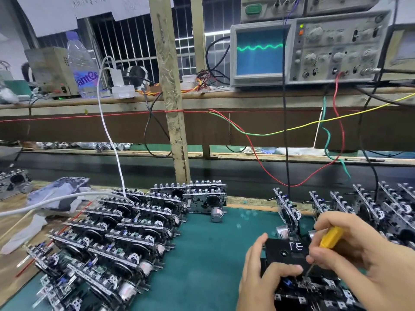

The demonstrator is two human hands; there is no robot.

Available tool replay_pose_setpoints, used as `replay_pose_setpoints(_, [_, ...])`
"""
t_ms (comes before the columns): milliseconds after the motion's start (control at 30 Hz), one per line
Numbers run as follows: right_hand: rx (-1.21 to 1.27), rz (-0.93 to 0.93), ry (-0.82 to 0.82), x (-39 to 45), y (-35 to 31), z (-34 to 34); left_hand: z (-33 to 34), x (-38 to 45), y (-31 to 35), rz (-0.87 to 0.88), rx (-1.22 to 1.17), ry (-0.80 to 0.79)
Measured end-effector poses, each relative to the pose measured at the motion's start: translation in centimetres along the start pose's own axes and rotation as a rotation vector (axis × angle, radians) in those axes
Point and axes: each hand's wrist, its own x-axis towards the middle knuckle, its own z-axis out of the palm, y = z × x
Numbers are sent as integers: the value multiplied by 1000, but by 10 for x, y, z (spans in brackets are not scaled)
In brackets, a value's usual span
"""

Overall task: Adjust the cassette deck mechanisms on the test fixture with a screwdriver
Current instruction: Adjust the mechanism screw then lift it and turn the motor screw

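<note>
Near the bench's front right corner: cassette deck mechanism [301, 281], black test cassette [289, 252] loaded, my left hand [262, 274] curled round it for steadiness. Right hand [350, 250] pinches the yellow-handled screwdriver [330, 237], tip down in the mechanism, oscilloscope [260, 51] trace facing me to judge adjustment. Further mechanisms [125, 232] stacked left on the green mat [206, 254], presumably awaiting or done.

Screwdriver [330, 240] tip hidden among parts

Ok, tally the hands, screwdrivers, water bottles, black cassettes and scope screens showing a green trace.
hands: 2 (left hand, right hand)
screwdriver: 1
water bottle: 1
black cassette: 1
scope screen with green trace: 1
Total: 6
</note>
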Motion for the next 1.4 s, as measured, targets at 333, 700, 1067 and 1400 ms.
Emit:
replay_pose_setpoints(333, [81,51,-79,23,-8,-6,-2,-7,0,3,96,-63])
replay_pose_setpoints(700, [-54,-27,76,25,-11,9,6,-8,-35,293,151,37])
replay_pose_setpoints(1067, [209,127,-72,26,-14,-7,7,-5,-42,307,70,6])
replay_pose_setpoints(1400, [92,81,88,19,-15,14,8,-7,-39,328,133,43])
